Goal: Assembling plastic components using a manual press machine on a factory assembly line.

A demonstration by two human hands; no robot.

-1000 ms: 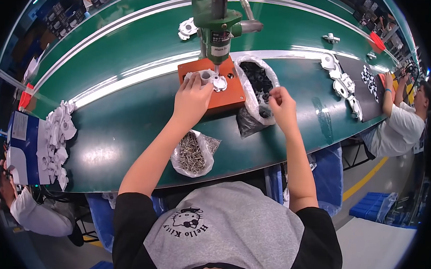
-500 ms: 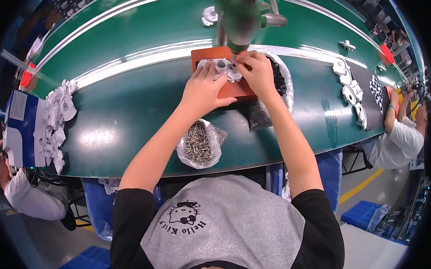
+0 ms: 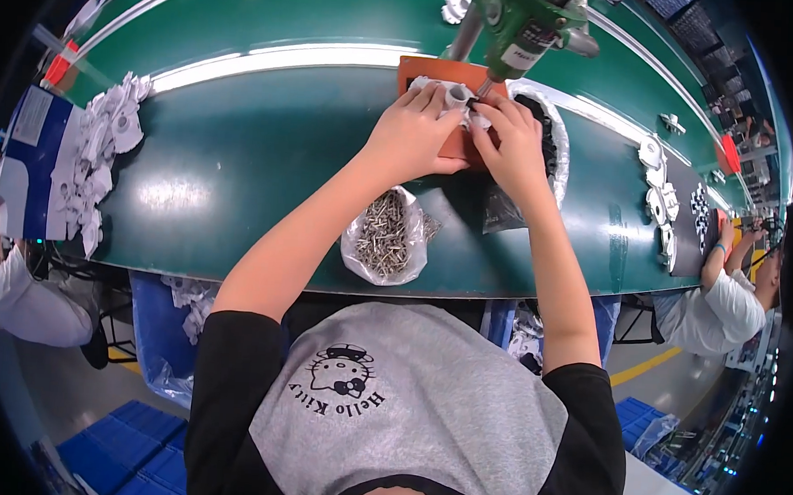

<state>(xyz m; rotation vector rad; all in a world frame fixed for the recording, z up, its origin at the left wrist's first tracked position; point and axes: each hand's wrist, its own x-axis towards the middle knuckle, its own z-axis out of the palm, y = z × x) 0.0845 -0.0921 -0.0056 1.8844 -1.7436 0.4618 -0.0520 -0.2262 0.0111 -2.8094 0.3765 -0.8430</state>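
A white moulded plastic part (image 3: pixel 457 95) with a round collar lies on an orange fixture (image 3: pixel 419 69). My left hand (image 3: pixel 410 135) grips its left side, fingers bent over the top and thumb along the near edge. Around the part's right end my right hand (image 3: pixel 516 145) is closed, fingertips beside a small dark piece (image 3: pixel 473 102) that they partly hide. Just above those fingertips is the metal bit (image 3: pixel 487 86) of a green machine head (image 3: pixel 520 45). Whether the bit touches the part I cannot tell.
Near me lies a clear bag of screws (image 3: pixel 385 238). Right of the fixture stands a bag of black pieces (image 3: pixel 548 121). White parts (image 3: pixel 104 159) are heaped at left beside a blue-and-white box (image 3: pixel 33 156); more white parts (image 3: pixel 657 192) lie at right. A co-worker (image 3: pixel 717 301) sits at far right.
The view has shifted, so the bench scene appears farther right and higher. My right fingers have moved from a pinch beside the bit to the part's right end.
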